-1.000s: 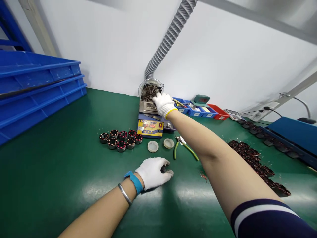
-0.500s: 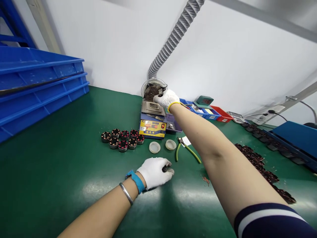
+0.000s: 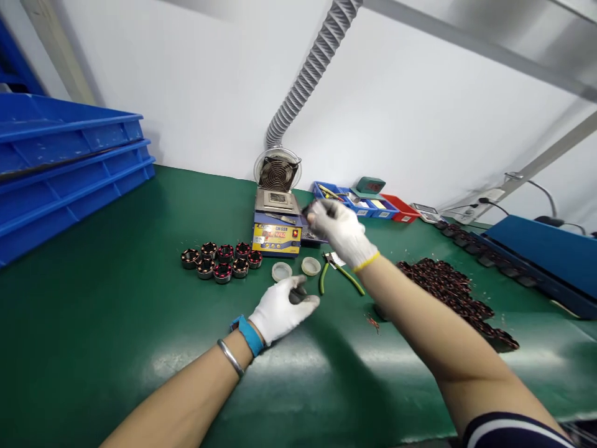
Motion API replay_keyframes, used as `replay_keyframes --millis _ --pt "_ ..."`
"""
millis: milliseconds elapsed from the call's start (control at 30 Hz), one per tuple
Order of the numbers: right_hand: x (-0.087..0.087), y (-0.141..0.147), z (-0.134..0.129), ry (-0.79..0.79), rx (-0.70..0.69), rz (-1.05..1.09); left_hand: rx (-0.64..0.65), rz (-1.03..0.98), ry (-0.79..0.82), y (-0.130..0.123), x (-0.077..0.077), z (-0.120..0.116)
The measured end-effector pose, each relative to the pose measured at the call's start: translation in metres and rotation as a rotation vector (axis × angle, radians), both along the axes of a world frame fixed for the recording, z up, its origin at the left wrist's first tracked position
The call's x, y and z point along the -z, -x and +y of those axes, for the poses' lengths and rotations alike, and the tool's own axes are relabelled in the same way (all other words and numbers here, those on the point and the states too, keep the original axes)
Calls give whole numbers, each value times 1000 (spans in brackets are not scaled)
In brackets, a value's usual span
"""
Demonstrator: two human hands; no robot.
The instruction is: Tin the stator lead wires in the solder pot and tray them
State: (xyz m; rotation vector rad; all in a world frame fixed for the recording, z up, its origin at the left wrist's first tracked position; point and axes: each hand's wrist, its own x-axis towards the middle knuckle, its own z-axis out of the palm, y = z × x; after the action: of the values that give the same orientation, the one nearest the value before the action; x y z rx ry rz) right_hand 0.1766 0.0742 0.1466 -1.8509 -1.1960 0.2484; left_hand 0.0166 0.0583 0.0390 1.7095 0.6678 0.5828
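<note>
My right hand [image 3: 340,231], in a white glove with a yellow cuff, is raised beside the solder pot [image 3: 277,227]. A small dark motor stator [image 3: 308,210] is pinched in its fingertips, blurred by motion. Lower down, my left hand [image 3: 282,308], also gloved, hovers over the green table with thumb and fingers spread and nothing visible between them. Two shallow round white dishes, a left one [image 3: 282,271] and a right one [image 3: 311,266], stand just beyond it. Several finished-looking stators [image 3: 222,272] sit grouped to the left of the pot.
Green-handled cutters [image 3: 342,274] lie right of the dishes. Copper wire scraps [image 3: 373,322] are near my right forearm. Many dark stators [image 3: 438,286] cover the right side. Blue crates [image 3: 74,180] are stacked at left, and a fume fan [image 3: 278,173] with a hose stands behind the pot.
My right hand has drawn back from above the solder pot, down and to the right, with the stator. The left hand's fingers have spread wider. My view has shifted slightly right.
</note>
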Motion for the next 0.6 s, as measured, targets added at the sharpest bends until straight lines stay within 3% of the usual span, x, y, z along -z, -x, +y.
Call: replay_keyframes --millis 100,233,300,433,500,600 --pt "44 25 -60 -47 -46 147 -43 -175 183 -5 -6 -15" --pt "84 52 -111 -86 -45 -2 -29 -240 276 -5 -14 -37" --pt "90 59 -125 -54 -33 -101 -60 -189 310 -4 -16 -43" --pt "83 54 -152 108 -76 -203 -8 -93 286 7 -18 -47" --pt "80 37 -169 93 -45 -319 -2 -47 264 23 -20 -45" --pt "85 -2 -195 -15 136 -603 -110 110 156 67 -18 -36"
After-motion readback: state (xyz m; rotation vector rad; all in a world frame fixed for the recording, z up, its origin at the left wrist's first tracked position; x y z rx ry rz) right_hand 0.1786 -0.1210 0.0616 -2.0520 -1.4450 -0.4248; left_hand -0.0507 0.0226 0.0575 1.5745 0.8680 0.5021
